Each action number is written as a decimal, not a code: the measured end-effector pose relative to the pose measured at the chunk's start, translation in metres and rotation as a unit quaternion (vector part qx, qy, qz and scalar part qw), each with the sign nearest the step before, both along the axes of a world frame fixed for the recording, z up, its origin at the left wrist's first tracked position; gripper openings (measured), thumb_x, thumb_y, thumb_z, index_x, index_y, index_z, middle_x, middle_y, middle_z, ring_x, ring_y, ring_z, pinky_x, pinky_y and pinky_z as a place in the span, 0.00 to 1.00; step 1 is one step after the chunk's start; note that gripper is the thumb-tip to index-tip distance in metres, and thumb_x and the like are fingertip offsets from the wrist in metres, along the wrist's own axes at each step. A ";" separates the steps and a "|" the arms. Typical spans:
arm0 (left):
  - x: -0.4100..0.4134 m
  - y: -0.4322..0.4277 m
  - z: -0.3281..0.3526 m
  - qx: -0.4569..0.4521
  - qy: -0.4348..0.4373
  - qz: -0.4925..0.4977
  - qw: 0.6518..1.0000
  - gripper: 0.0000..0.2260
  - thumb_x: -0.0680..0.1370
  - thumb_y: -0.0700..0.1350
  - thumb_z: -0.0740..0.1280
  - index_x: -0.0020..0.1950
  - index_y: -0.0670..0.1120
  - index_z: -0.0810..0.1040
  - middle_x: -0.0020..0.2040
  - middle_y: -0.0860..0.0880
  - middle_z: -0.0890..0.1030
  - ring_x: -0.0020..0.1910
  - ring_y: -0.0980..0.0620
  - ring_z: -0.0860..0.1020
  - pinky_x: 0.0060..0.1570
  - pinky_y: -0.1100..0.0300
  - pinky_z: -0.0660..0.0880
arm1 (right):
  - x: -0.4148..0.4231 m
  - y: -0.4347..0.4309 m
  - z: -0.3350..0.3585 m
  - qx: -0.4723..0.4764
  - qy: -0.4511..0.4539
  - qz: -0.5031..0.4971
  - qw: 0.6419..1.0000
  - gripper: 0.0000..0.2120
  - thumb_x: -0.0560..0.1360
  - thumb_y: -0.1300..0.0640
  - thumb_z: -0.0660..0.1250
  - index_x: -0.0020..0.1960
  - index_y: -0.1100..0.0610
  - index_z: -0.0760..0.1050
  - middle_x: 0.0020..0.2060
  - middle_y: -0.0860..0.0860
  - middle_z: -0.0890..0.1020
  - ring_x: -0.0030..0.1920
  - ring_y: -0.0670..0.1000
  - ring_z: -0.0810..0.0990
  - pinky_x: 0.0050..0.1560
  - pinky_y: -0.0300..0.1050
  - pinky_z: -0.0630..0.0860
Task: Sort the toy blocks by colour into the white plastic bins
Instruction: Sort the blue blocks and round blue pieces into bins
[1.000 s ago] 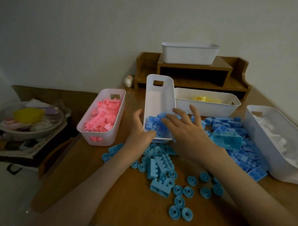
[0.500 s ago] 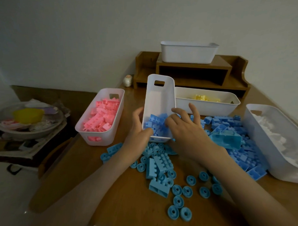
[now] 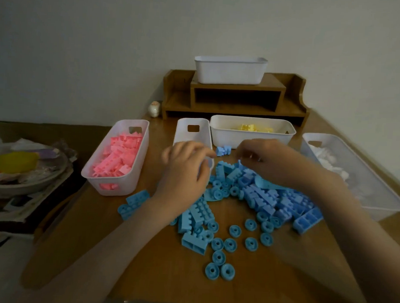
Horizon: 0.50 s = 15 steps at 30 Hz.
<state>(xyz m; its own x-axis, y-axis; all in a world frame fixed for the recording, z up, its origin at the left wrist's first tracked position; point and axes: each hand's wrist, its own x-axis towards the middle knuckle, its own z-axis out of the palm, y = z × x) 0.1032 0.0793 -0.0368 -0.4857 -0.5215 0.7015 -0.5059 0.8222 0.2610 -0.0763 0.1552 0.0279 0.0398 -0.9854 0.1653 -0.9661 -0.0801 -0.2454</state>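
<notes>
Middle bin point(image 3: 183, 137) back flat, no longer tipped. Left hand point(image 3: 184, 171) curled over its near end, right hand point(image 3: 271, 164) curled just right; grips unclear. Blue blocks point(image 3: 261, 198) mostly unsorted.

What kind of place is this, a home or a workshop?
Probably a home: a wooden table against a plain wall, a small desk shelf on it, household clutter piled beside it.

One wide-angle view, worn on the person's head, looks forward and down over the table point(image 3: 178, 284) from its near edge toward the far edge and the wall point(image 3: 107, 46), close enough that the left hand point(image 3: 184, 171) and right hand point(image 3: 273, 163) sit mid-view, forearms entering from below
</notes>
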 end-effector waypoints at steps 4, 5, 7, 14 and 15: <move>-0.023 0.025 0.002 0.026 -0.127 -0.070 0.989 0.09 0.78 0.47 0.61 0.56 0.56 0.77 0.53 0.58 0.79 0.59 0.56 0.71 0.55 0.57 0.52 | -0.021 0.027 0.009 0.064 0.047 -0.025 0.997 0.07 0.78 0.55 0.62 0.53 0.52 0.76 0.41 0.40 0.74 0.46 0.45 0.75 0.47 0.36 0.69; -0.029 0.029 0.002 0.019 -0.158 -0.085 0.984 0.10 0.79 0.48 0.61 0.59 0.56 0.76 0.55 0.58 0.78 0.61 0.55 0.71 0.56 0.57 0.51 | -0.023 0.031 0.006 0.101 0.056 -0.028 0.993 0.07 0.78 0.54 0.62 0.54 0.51 0.76 0.40 0.39 0.73 0.45 0.43 0.74 0.46 0.35 0.69; -0.037 0.035 0.002 0.010 -0.225 -0.103 0.969 0.14 0.80 0.51 0.60 0.66 0.56 0.71 0.60 0.58 0.75 0.64 0.55 0.67 0.60 0.55 0.48 | -0.024 0.038 -0.004 0.174 0.074 -0.035 0.981 0.10 0.78 0.53 0.63 0.59 0.49 0.73 0.44 0.40 0.74 0.45 0.43 0.72 0.44 0.34 0.69; -0.048 0.034 -0.011 0.008 -0.299 -0.089 0.950 0.17 0.79 0.54 0.60 0.68 0.55 0.66 0.62 0.55 0.71 0.65 0.54 0.66 0.65 0.53 0.42 | -0.028 0.038 -0.035 0.207 0.028 -0.022 0.978 0.25 0.75 0.49 0.67 0.70 0.46 0.63 0.62 0.47 0.68 0.51 0.44 0.69 0.53 0.39 0.68; -0.048 0.033 -0.013 0.009 -0.291 -0.087 0.953 0.15 0.79 0.53 0.60 0.65 0.54 0.67 0.61 0.56 0.71 0.64 0.54 0.66 0.65 0.54 0.43 | -0.029 0.037 -0.035 0.205 0.009 -0.012 0.979 0.26 0.75 0.49 0.67 0.70 0.46 0.62 0.62 0.47 0.69 0.51 0.44 0.69 0.53 0.38 0.68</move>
